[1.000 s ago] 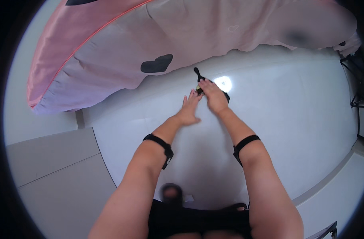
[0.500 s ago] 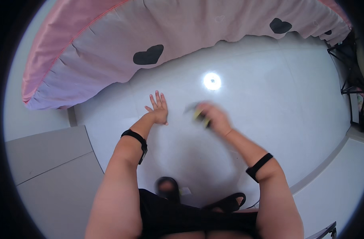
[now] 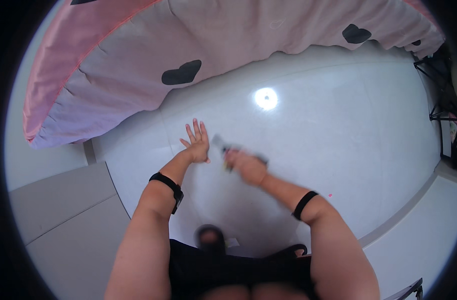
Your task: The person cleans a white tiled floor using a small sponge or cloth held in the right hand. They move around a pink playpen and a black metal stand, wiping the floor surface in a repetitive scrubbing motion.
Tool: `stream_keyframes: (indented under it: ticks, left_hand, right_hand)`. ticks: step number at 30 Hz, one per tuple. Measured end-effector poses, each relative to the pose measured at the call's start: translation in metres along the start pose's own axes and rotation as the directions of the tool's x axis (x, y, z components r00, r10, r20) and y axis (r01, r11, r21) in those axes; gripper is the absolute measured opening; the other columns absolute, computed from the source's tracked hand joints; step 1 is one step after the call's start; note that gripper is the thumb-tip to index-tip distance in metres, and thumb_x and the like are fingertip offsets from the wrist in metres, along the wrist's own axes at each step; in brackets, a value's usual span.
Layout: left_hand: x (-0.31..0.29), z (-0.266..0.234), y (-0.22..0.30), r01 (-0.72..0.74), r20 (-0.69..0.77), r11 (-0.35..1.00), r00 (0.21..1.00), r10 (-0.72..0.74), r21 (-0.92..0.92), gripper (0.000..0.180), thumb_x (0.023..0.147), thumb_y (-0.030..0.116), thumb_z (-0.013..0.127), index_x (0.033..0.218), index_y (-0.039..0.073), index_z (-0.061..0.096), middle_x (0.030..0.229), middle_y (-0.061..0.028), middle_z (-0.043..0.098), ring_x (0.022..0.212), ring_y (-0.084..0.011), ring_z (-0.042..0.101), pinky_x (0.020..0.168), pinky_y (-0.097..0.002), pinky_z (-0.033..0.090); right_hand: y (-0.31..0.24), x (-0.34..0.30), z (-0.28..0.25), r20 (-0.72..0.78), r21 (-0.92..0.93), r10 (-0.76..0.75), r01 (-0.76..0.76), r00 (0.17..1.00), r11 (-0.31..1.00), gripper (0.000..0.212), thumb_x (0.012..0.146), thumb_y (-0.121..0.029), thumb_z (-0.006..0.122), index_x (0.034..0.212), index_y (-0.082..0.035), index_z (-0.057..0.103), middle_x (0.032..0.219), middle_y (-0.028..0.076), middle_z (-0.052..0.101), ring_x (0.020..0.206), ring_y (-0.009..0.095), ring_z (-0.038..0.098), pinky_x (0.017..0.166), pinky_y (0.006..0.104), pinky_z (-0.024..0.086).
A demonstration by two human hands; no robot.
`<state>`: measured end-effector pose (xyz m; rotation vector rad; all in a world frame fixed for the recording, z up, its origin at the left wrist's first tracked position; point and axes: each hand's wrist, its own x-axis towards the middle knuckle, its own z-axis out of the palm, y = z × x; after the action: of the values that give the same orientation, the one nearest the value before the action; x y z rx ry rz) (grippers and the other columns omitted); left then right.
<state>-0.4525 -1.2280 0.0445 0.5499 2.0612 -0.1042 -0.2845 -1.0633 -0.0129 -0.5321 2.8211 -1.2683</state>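
Note:
My left hand is held out with its fingers spread, empty, over the pale floor; I cannot tell whether it touches it. To its right, my right hand is closed around the handle of a small hand tool with a grey blade. The handle shows black and yellow between the fingers, but motion blurs it and its exact kind is unclear. The blade points up and left toward my left hand, a short gap away.
A pink skirted cover with dark hearts hangs along the far side. Grey panels stand at the left, a black metal frame at the right. A black slipper and a tiny red bit are on the floor.
My right hand has swung left and slightly nearer to me with the tool, its blade closer to my left hand. My left hand stays spread in nearly the same place.

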Motion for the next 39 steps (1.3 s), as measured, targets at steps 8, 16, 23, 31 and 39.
stream_keyframes:
  ticks: [8, 16, 23, 31, 39]
  left_hand:
    - [-0.001, -0.001, -0.005, 0.003, -0.03, 1.0, 1.0, -0.003, -0.002, 0.138, 0.066, 0.02, 0.085, 0.139, -0.003, -0.03, 0.143, -0.0297, -0.037, 0.13, -0.0554, -0.03, 0.1, -0.0766, 0.007]
    - [0.001, -0.005, 0.006, -0.007, -0.026, 1.0, 1.0, 0.007, -0.025, 0.137, 0.067, 0.016, 0.084, 0.139, -0.003, -0.03, 0.143, -0.0296, -0.037, 0.13, -0.0547, -0.03, 0.1, -0.0765, 0.007]
    - [0.0, 0.0, -0.002, 0.02, -0.019, 0.999, 1.0, -0.021, -0.026, 0.136, 0.067, 0.015, 0.084, 0.139, -0.003, -0.031, 0.143, -0.0292, -0.038, 0.131, -0.0541, -0.03, 0.1, -0.0764, 0.006]
    - [-0.001, -0.002, 0.003, -0.006, -0.016, 1.0, 1.0, 0.006, -0.021, 0.138, 0.067, 0.019, 0.085, 0.139, -0.001, -0.032, 0.143, -0.0292, -0.038, 0.131, -0.0548, -0.029, 0.1, -0.0765, 0.007]
    - [0.001, 0.005, -0.002, 0.006, -0.034, 1.0, 0.999, -0.007, -0.016, 0.139, 0.066, 0.019, 0.085, 0.139, -0.002, -0.032, 0.143, -0.0286, -0.038, 0.131, -0.0552, -0.029, 0.1, -0.0762, 0.009]
  right_hand:
    - [0.064, 0.009, -0.097, -0.054, 0.101, 0.316, -0.31, 0.947, 0.945, 0.033, 0.089, -0.01, 0.045, 0.117, -0.003, 0.059, 0.127, 0.014, 0.056, 0.121, 0.033, 0.05, 0.107, 0.0378, 0.035]
    - [0.152, -0.049, -0.189, -0.711, -0.371, 0.47, -0.847, 0.523, 0.38, 0.056, 0.09, -0.029, 0.046, 0.135, 0.005, 0.041, 0.145, 0.021, 0.036, 0.136, 0.034, 0.031, 0.11, 0.0469, 0.026]
    - [-0.031, 0.025, -0.015, 0.081, -0.223, -0.064, 0.081, 0.995, 0.972, 0.054, 0.083, -0.028, 0.058, 0.133, -0.007, 0.048, 0.144, 0.013, 0.039, 0.136, 0.029, 0.032, 0.112, 0.0467, 0.026]
    - [0.101, -0.041, -0.17, -0.663, -0.302, 0.601, -0.894, 0.446, 0.331, 0.086, 0.083, -0.049, 0.057, 0.147, -0.003, 0.024, 0.154, 0.018, 0.021, 0.144, 0.031, 0.016, 0.112, 0.0602, 0.013]
    - [-0.004, 0.02, -0.075, 0.178, -0.477, 0.327, -0.209, 0.928, 0.854, 0.058, 0.086, -0.043, 0.052, 0.138, -0.021, 0.044, 0.153, 0.014, 0.025, 0.141, 0.031, 0.023, 0.111, 0.0584, 0.017]
